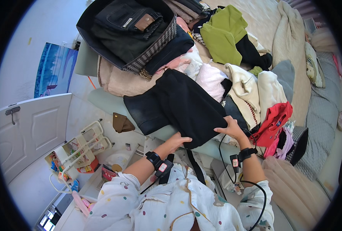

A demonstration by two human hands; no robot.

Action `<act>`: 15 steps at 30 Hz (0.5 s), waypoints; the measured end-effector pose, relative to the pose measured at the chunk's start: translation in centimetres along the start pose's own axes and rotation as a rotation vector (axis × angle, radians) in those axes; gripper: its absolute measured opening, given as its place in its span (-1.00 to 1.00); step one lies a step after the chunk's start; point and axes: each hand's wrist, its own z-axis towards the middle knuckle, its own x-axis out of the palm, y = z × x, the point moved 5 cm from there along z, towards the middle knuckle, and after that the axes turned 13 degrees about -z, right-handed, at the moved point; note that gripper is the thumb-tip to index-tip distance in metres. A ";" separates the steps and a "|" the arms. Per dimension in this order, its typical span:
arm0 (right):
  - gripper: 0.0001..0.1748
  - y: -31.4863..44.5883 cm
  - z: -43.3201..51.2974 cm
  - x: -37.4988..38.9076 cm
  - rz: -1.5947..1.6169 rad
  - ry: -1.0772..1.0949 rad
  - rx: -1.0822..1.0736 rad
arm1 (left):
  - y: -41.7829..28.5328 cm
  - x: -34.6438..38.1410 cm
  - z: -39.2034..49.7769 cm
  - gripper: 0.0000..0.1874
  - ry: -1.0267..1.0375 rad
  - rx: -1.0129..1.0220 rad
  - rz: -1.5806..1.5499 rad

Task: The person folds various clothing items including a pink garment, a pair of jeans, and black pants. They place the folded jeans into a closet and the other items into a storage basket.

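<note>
A black cloth garment [188, 106] lies spread on the bed's near edge, its kind hard to tell. My left hand [178, 142] grips its near edge, thumb on top and fingers hidden below. At the garment's right corner, my right hand [231, 127] pinches the cloth between thumb and fingers. Dark denim [144, 108] shows at the garment's left side. Just beyond my right hand lie more dark jeans [235, 111] and a cream knit sweater [243, 92] with a dark red trim.
A houndstooth storage box [153, 47] with folded dark jeans [124, 17] stands at the upper left of the bed. A green garment [224, 34], a white garment [270, 89] and a red garment [275, 121] lie piled rightward. A wheeled cart [81, 150] stands left, near a white door [35, 130].
</note>
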 end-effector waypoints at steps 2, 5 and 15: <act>-0.24 -0.3 -0.1 0.1 -0.057 -0.083 0.006 | 0.6 -0.6 0.5 -0.34 -0.057 -0.133 -0.207; -0.21 -0.2 0.1 0.0 -0.070 -0.042 0.021 | -2.7 -2.4 1.5 -0.34 -0.144 0.234 -0.355; -0.59 -0.3 -1.6 -0.2 -0.070 -0.283 -0.069 | -12.3 -0.9 1.6 -0.57 -0.049 0.730 -0.203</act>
